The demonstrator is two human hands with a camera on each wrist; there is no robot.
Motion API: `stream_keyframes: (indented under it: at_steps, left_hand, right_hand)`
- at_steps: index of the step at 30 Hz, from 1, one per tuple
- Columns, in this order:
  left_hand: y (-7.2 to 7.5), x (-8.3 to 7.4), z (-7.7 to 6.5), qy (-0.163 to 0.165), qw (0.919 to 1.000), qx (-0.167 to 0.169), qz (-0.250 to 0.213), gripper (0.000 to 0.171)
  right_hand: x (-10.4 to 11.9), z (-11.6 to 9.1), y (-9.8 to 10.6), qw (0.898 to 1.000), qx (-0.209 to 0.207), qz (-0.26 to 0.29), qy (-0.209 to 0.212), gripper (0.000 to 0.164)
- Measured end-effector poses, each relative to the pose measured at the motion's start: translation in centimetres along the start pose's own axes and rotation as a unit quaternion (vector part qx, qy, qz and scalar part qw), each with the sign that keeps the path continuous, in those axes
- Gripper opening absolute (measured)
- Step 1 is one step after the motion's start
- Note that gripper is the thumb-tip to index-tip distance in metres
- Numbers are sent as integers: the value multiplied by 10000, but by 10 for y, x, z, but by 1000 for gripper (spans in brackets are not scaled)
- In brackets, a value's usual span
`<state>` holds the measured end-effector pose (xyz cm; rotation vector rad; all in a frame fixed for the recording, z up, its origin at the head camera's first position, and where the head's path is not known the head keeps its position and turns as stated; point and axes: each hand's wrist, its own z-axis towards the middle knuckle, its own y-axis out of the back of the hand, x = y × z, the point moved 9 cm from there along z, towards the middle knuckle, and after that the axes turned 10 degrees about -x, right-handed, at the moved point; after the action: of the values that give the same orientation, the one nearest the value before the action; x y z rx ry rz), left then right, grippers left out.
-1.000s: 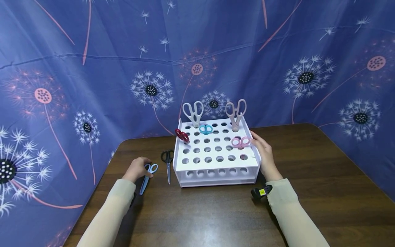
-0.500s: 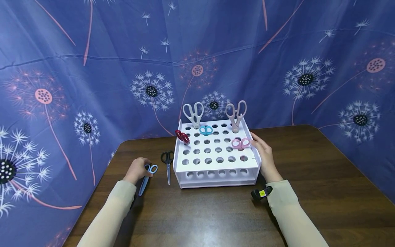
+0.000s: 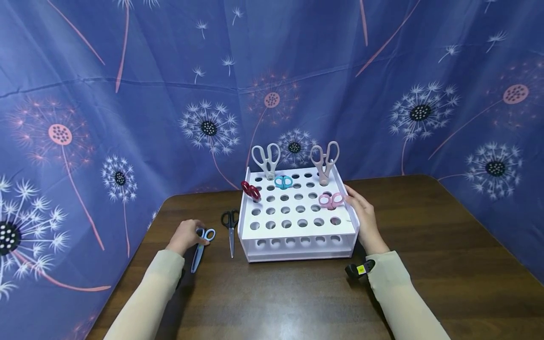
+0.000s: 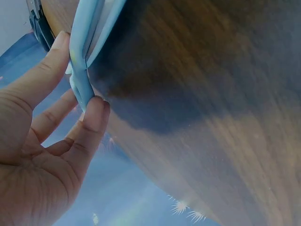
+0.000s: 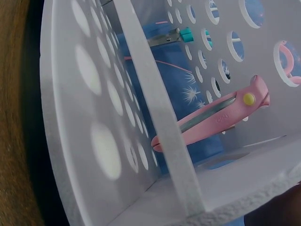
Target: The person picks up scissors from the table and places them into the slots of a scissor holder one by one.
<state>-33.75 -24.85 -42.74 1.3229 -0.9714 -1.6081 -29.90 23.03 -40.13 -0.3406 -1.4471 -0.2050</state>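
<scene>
In the head view my left hand point(image 3: 187, 236) pinches light blue scissors point(image 3: 209, 234) by the handle, their covered blade point(image 3: 197, 259) slanting down to the table. The left wrist view shows thumb and fingertips on the light blue handle point(image 4: 81, 84). Beside them lie black-handled scissors point(image 3: 231, 226). My right hand point(image 3: 366, 217) holds the right side wall of a white rack point(image 3: 297, 230) full of round holes, thumb at the wall's top edge. Close to that thumb, pink scissors point(image 3: 331, 201) stand in a hole; their pink blade cover point(image 5: 221, 115) shows inside the rack.
Red-handled scissors point(image 3: 250, 191), teal scissors point(image 3: 283, 182), white-handled scissors point(image 3: 267, 161) and beige-handled scissors point(image 3: 325, 163) stand in the rack. The wooden table point(image 3: 289, 302) ends at a blue dandelion-print curtain point(image 3: 170, 56). A black strap point(image 3: 360, 269) sits at my right wrist.
The left hand and the light blue scissors have shifted very slightly left and down. The right hand stays at the rack, and the whole view has tilted up a little.
</scene>
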Motion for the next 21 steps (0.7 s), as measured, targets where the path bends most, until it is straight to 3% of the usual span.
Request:
stream_keyframes:
  at_steps: [5,16,21]
  left_hand:
    - [7,4,-3,-45,9997,-204,-116,50]
    - [7,7,-6,278,9987,-303,-301,50]
    - [8,9,-7,324,9984,-311,-345,50]
  right_hand:
    - [-2,0,-2,9999,55,104,-14,48]
    - [-2,1,2,9996,39,175,213,51]
    - [-2,0,3,10000,-9,29,67,50]
